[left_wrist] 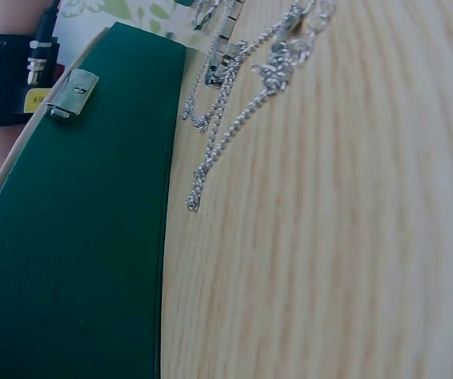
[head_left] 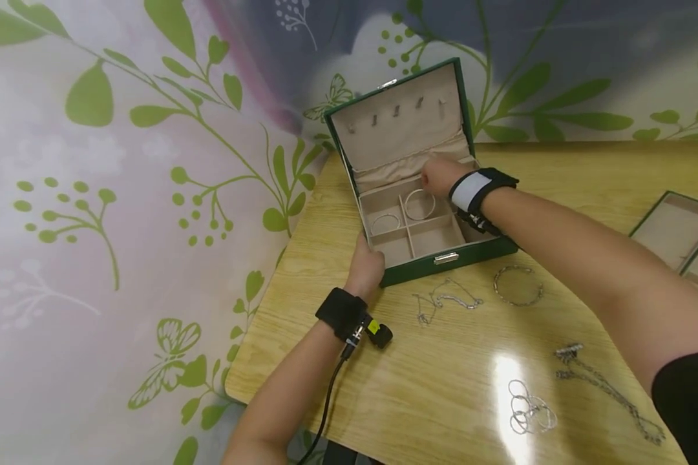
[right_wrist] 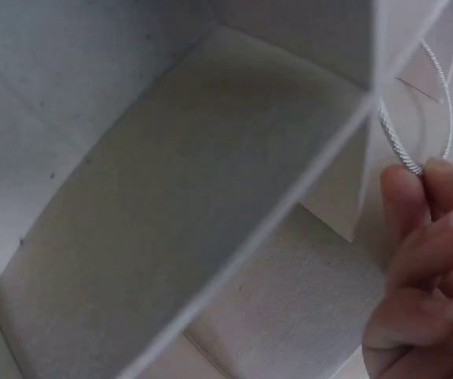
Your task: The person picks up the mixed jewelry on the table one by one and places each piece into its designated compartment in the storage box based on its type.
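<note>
A green jewelry box [head_left: 419, 270] with a beige lining stands on the table, its lid [head_left: 398, 123] raised. At its left front corner my left hand [head_left: 368, 266] grips the side; the left wrist view shows the box's green front but not this hand. My right hand [head_left: 442, 175] is inside the box, over the back compartments. Its thumb and fingertips pinch a twisted silver bangle [right_wrist: 400, 148], which stands in the back middle compartment. Another bangle [head_left: 386, 216] leans in the back left compartment. The two front compartments in view hold nothing visible.
In front of the box lie a tangled silver necklace [head_left: 456, 299] and an open cuff bracelet [head_left: 496, 287]. Nearer are several thin rings or bangles [head_left: 520, 420] and chains [head_left: 611, 392]. A divided tray [head_left: 671, 229] lies at right. A patterned wall [head_left: 122, 226] borders the table.
</note>
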A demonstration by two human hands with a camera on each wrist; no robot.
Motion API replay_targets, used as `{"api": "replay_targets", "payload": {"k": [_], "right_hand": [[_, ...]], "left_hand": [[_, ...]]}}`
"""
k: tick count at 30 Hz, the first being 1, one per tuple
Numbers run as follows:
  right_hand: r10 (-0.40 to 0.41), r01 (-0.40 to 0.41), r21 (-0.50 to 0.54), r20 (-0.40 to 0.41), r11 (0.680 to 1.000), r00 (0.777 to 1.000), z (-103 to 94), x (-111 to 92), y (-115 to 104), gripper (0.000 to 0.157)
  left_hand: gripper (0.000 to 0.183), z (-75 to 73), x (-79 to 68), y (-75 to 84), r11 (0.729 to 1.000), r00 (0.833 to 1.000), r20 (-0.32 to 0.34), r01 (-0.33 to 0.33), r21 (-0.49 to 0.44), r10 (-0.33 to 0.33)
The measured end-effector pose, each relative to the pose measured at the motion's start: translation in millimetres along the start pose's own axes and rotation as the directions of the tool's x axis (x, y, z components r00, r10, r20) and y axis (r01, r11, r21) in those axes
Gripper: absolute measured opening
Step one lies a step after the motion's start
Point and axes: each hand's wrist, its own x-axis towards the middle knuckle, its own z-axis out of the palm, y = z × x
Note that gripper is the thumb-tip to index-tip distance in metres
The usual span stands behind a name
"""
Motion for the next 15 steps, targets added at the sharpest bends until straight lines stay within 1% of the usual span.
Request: {"api": "replay_targets", "payload": {"k": [3, 5, 6, 8, 12, 15], "right_hand": [[0.017, -0.017, 0.002, -0.017, 1.000, 1.000, -6.5, -11.1, -14.4, 0.043], [0.038, -0.038, -0.017, -0.030, 0.999, 0.999, -7.6, -15.1, -21.2, 0.043], [0.063, -0.064, -0.029, -0.039, 0.998, 0.997, -8.3, -17.8, -25.3, 0.042], [0.101, -0.104, -0.061, -0.061, 0.993, 0.993, -6.0, -19.7, -27.6, 0.038], [0.163, -0.172, -0.105, -0.088, 0.979, 0.983, 0.7, -21.8, -24.2, 0.026], [0.180, -0.195, -0.148, -0.109, 0.970, 0.978, 5.9, -25.3, -20.9, 0.021]], "left_hand": [[0.067, 0.2, -0.5, 1.8, 1.000, 1.000, -0.012, 0.004, 0.008, -0.004], [0.067, 0.1, -0.5, 2.4, 1.000, 1.000, -0.022, -0.004, 0.006, 0.004], [0.067, 0.0, -0.8, 2.6, 1.000, 1.000, -0.027, -0.009, 0.007, 0.009], [0.068, 0.5, -1.0, 2.6, 1.000, 0.999, -0.026, -0.020, 0.002, 0.020], [0.068, 2.7, -1.4, 1.8, 1.000, 0.999, -0.016, -0.028, -0.004, 0.028], [0.067, 4.6, -1.4, 1.6, 1.000, 1.000, -0.011, -0.028, -0.007, 0.028]]}}
